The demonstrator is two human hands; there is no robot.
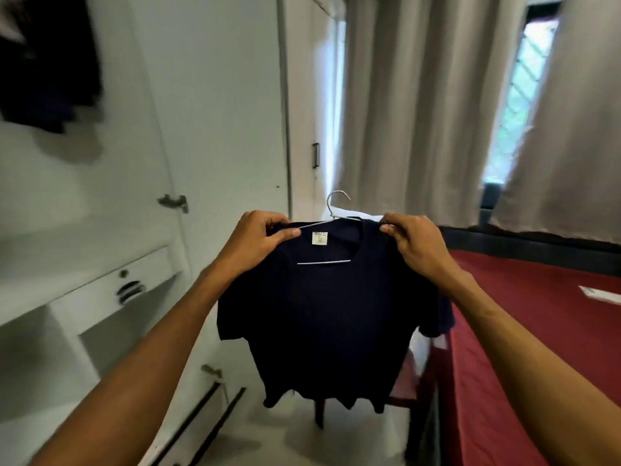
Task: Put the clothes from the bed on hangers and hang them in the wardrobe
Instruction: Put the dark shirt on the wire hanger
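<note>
A dark navy T-shirt hangs in the air in front of me on a thin metal hanger, whose hook sticks up above the collar and whose lower bar shows through the neck opening. My left hand pinches the shirt's left shoulder over the hanger arm. My right hand pinches the right shoulder the same way. The open white wardrobe stands to the left, with dark clothes hanging at its top left. The bed with a red sheet lies to the right.
A wardrobe door stands open between me and the curtains. A drawer and shelves sit low inside the wardrobe. A chair leg shows behind the shirt's hem. A small white item lies on the bed.
</note>
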